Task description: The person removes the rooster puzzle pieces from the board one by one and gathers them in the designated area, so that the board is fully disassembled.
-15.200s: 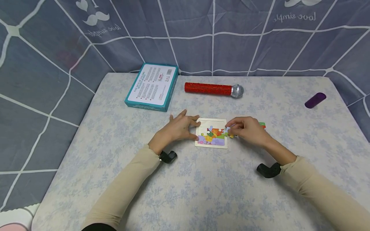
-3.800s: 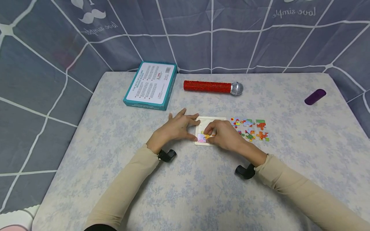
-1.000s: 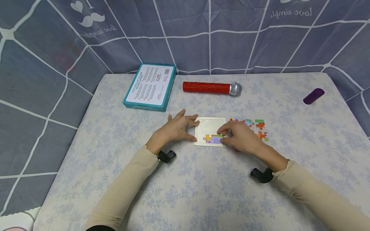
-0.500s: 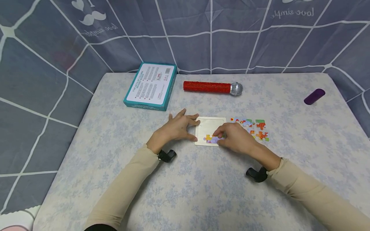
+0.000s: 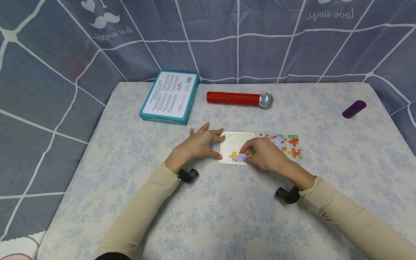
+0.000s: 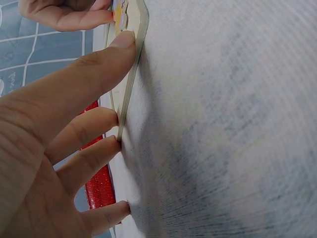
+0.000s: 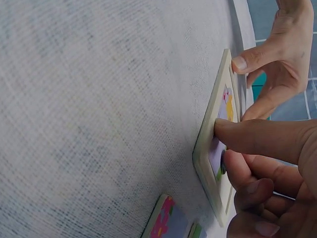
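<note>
A square puzzle tray [image 5: 237, 135] lies in the middle of the table. A few joined puzzle pieces [image 5: 234, 156], purple and yellow, lie in its lower part. My left hand [image 5: 199, 143] is spread at the tray's left side; in the left wrist view its thumb [image 6: 111, 59] rests on the rim and fingers touch the edge. My right hand [image 5: 264, 153] is over the lower right of the tray, its thumb [image 7: 237, 133] and curled index finger pinching a purple piece [image 7: 216, 152], partly hidden. Several loose puzzle pieces [image 5: 294, 153] lie right of the tray, some behind the right hand.
Behind the tray lies a red microphone [image 5: 233, 98] with a silver head. A teal box [image 5: 169, 95] with printed text stands at the back left, a dark purple cylinder [image 5: 354, 109] at the back right. A tiled-pattern curtain [image 5: 214, 59] borders the table.
Since the oldest frame, orange and green pieces have left the tray and more loose pieces lie to its right. In the last second my right hand shifted slightly left; my left hand stayed.
</note>
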{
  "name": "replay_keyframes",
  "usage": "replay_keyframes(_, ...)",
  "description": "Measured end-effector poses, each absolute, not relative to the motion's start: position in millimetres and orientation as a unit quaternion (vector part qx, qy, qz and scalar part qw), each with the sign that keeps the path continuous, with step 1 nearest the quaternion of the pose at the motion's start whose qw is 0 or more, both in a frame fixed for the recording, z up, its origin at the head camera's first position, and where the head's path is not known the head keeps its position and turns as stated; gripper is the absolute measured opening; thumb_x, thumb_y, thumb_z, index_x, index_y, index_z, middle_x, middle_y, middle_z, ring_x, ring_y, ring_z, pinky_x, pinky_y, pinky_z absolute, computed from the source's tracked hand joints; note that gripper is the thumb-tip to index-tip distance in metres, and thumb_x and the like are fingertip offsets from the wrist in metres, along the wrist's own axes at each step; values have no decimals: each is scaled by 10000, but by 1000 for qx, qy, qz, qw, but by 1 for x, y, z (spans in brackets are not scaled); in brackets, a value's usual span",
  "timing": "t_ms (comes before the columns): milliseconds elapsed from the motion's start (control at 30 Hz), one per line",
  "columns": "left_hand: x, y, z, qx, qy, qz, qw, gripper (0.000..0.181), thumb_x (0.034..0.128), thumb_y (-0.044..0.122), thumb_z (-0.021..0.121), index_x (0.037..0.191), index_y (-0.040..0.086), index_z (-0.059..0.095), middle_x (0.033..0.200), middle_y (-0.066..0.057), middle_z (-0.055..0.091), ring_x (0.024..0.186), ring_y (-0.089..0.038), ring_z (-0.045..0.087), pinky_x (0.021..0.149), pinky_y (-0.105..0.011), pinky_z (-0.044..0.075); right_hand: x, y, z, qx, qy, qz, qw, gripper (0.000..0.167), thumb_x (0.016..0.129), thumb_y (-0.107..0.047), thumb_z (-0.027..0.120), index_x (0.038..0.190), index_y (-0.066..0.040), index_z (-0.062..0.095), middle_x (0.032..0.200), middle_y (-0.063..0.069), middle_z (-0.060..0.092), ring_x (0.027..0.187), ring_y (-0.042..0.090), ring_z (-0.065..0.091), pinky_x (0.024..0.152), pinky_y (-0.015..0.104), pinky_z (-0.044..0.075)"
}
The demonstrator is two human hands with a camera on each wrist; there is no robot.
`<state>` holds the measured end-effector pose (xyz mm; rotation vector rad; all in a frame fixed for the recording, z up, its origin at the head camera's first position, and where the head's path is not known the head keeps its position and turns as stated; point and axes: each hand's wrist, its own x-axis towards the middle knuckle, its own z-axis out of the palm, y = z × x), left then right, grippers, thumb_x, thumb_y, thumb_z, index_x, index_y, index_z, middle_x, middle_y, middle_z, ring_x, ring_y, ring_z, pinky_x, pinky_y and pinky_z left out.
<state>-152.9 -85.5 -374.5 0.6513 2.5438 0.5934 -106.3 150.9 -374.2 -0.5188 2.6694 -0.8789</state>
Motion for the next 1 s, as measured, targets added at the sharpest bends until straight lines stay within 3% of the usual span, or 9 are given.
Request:
replay_keyframes(633,-152,-86,-374,236,921,216,223,725,738,339,873,1380,171,580,1558,79,345,1494,-365,32,1052,-756,-20,-108,149,-373,-175,920,-316,154,157,792,-39,776,931,-85,717,812,-8,655,730,133,577,678,316,457)
replay_keyframes(867,-152,-85,-373,237,921,213,225,723,746,342,866,1386,172,574,1562,79,336,1494,-363,25,1055,-753,-21,-107,154,-377,-168,893,-392,147,65,842,-89,753,898,-103,725,783,-21,684,556,141,541,557,287,425)
replay_keyframes(1000,-153,-85,-374,237,921,213,225,726,747,341,866,1387,169,571,1564,78,332,1495,-361,23,1056,-750,-28,-107,160,-375,-154,868,-440,171,47,854,-118,745,900,-125,737,812,-12,705,618,159,566,574,268,428)
